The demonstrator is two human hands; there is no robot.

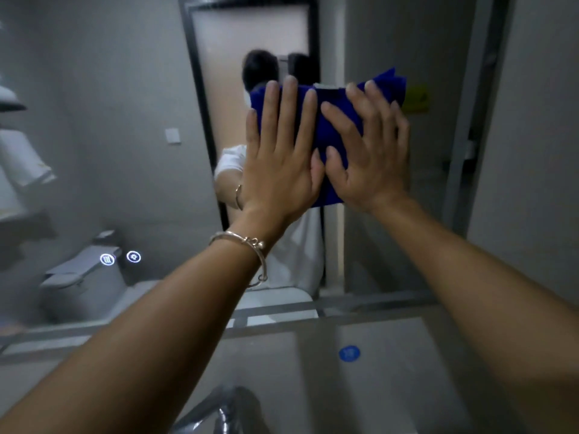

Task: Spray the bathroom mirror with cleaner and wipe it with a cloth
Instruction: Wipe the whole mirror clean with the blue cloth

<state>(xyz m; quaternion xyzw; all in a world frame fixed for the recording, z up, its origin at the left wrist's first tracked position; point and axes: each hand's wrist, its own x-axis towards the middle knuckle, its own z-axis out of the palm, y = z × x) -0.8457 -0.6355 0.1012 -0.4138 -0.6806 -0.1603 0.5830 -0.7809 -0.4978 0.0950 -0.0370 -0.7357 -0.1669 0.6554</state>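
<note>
A dark blue cloth [329, 133] lies flat against the bathroom mirror [125, 120] at about head height. My left hand [279, 155] presses on its left half with straight, spread fingers; a silver bracelet sits on that wrist. My right hand [369, 151] presses on the right half, fingers straight too. The two thumbs nearly touch in the middle of the cloth. No spray bottle is in view.
The mirror reflects a door, a toilet [84, 283] and hanging white clothes at the left. Two lit touch icons [120, 258] glow on the glass at lower left. A chrome tap [219, 415] and the grey counter [391, 371] with a blue sticker lie below.
</note>
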